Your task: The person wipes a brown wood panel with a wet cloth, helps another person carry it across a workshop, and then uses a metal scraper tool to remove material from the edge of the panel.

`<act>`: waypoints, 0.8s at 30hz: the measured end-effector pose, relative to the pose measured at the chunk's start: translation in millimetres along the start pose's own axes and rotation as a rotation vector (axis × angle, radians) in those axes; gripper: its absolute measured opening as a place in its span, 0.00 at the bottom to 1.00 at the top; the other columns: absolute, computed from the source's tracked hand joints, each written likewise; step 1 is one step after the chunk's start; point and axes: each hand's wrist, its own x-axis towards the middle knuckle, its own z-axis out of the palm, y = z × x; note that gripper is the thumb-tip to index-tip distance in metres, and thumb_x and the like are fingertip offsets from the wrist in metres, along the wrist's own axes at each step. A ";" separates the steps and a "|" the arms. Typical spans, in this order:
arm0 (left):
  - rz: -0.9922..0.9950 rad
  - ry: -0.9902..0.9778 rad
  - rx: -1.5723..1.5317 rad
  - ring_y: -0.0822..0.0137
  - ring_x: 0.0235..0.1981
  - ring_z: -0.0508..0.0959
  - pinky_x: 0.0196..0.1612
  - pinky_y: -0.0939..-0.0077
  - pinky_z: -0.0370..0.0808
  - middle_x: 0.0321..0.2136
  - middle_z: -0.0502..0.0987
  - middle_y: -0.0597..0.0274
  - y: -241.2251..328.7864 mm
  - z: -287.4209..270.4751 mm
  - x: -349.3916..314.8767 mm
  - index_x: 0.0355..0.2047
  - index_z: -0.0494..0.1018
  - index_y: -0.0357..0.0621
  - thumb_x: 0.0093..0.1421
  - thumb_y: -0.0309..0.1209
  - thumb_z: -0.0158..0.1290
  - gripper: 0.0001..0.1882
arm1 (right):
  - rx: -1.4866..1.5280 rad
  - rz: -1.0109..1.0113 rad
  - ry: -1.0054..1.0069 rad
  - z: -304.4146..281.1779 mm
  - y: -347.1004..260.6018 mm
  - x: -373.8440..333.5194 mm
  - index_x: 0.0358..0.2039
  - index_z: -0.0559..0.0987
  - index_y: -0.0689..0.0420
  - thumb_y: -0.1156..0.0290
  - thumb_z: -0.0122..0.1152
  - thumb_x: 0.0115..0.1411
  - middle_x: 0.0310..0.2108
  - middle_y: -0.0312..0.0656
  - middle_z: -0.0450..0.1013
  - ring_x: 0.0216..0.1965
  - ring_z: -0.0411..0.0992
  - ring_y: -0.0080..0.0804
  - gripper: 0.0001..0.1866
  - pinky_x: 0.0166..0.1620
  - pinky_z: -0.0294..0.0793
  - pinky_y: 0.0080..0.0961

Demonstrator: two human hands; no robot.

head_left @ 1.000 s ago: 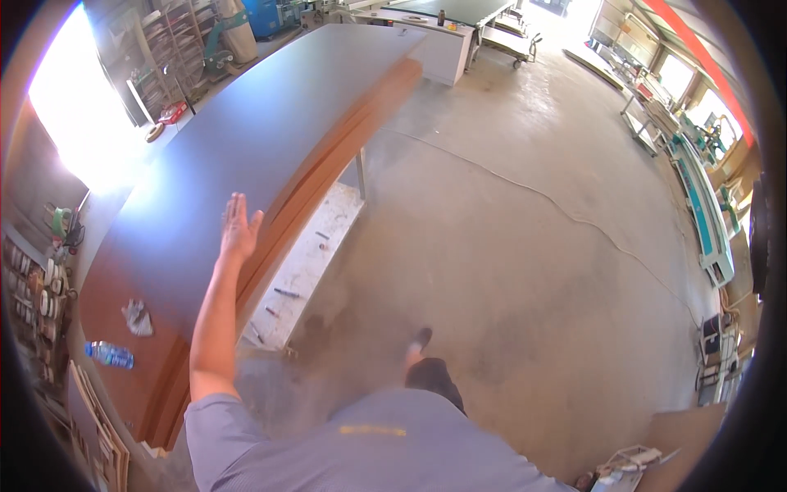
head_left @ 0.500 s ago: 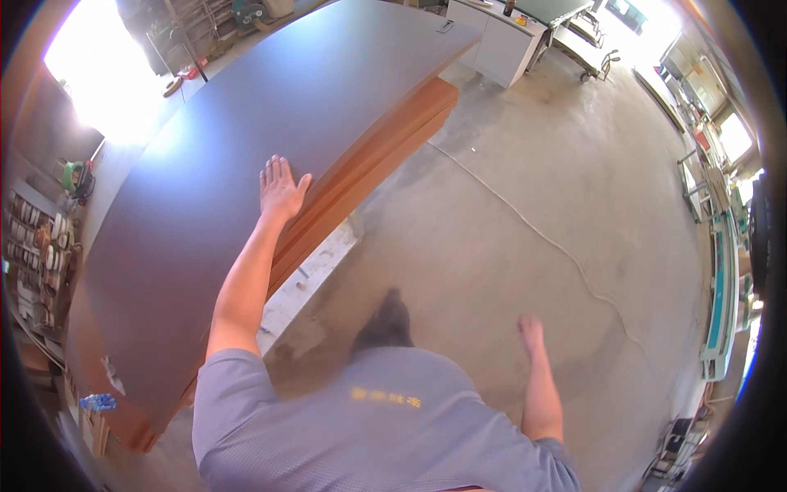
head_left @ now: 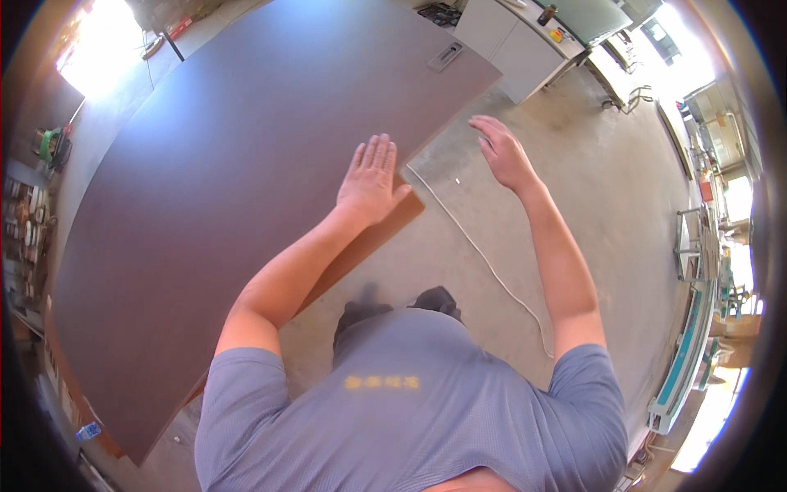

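A large dark brown door-like panel (head_left: 205, 189) lies flat on my left, with a metal lock plate (head_left: 445, 56) set near its far right corner. Its far end sticks out past the brown board (head_left: 369, 238) beneath it. My left hand (head_left: 373, 176) rests on the panel close to its right edge, fingers stretched out and palm down. Over the floor, to the right of that edge, I hold my right hand (head_left: 502, 152) raised. Its fingers are slightly bent and apart, with nothing in them.
A white cabinet (head_left: 512, 53) stands beyond the panel's far corner. A pale cable (head_left: 492, 266) runs across the concrete floor (head_left: 611, 213). On the far right are a rack (head_left: 691, 244) and a long teal machine part (head_left: 680, 353). A blue-tinted bottle (head_left: 88, 430) lies by the panel's near left end.
My right hand has come up from low on the right to beside the panel's edge. My left hand appears farther right. The top panel now juts out more past the boards below.
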 end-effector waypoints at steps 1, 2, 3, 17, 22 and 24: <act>0.024 -0.013 -0.014 0.56 0.77 0.41 0.77 0.61 0.39 0.76 0.43 0.49 8.8 1.6 23.5 0.74 0.45 0.34 0.70 0.58 0.41 0.46 | -0.057 -0.065 -0.037 2.9 22.3 33.7 0.58 0.76 0.60 0.78 0.53 0.62 0.61 0.49 0.71 0.64 0.67 0.47 0.22 0.66 0.66 0.39; 0.013 -0.022 -0.012 0.56 0.77 0.41 0.77 0.61 0.39 0.76 0.43 0.49 17.2 1.3 45.4 0.74 0.45 0.34 0.70 0.58 0.41 0.46 | -0.046 -0.068 -0.045 10.3 48.3 67.9 0.58 0.76 0.60 0.78 0.53 0.62 0.61 0.49 0.71 0.64 0.67 0.47 0.22 0.66 0.66 0.39; 0.050 -0.033 -0.003 0.56 0.77 0.42 0.77 0.61 0.39 0.76 0.43 0.49 26.2 1.2 67.4 0.74 0.45 0.34 0.70 0.58 0.41 0.46 | -0.134 -0.158 -0.105 19.9 76.1 102.2 0.59 0.75 0.59 0.78 0.53 0.62 0.63 0.47 0.69 0.65 0.65 0.46 0.24 0.67 0.64 0.39; 0.048 -0.075 -0.263 0.56 0.76 0.47 0.77 0.57 0.44 0.75 0.50 0.54 116.6 22.6 345.4 0.72 0.54 0.38 0.65 0.54 0.51 0.44 | 0.466 -0.694 -0.631 71.5 262.3 373.2 0.39 0.77 0.62 0.72 0.69 0.56 0.38 0.45 0.75 0.39 0.74 0.42 0.13 0.45 0.74 0.36; -0.430 0.066 0.218 0.38 0.70 0.58 0.70 0.47 0.59 0.70 0.57 0.37 -24.2 17.9 345.8 0.64 0.64 0.38 0.68 0.46 0.49 0.31 | 1.217 0.323 -0.311 -24.0 424.7 412.1 0.44 0.81 0.56 0.62 0.66 0.66 0.26 0.28 0.73 0.23 0.65 0.13 0.13 0.26 0.65 0.15; -0.484 -0.007 0.678 0.34 0.70 0.57 0.70 0.43 0.57 0.71 0.53 0.33 -147.5 32.6 285.0 0.64 0.64 0.31 0.73 0.47 0.43 0.31 | 1.454 0.616 -0.160 -55.6 461.0 388.0 0.52 0.76 0.59 0.64 0.56 0.72 0.28 0.32 0.70 0.21 0.62 0.15 0.14 0.22 0.61 0.15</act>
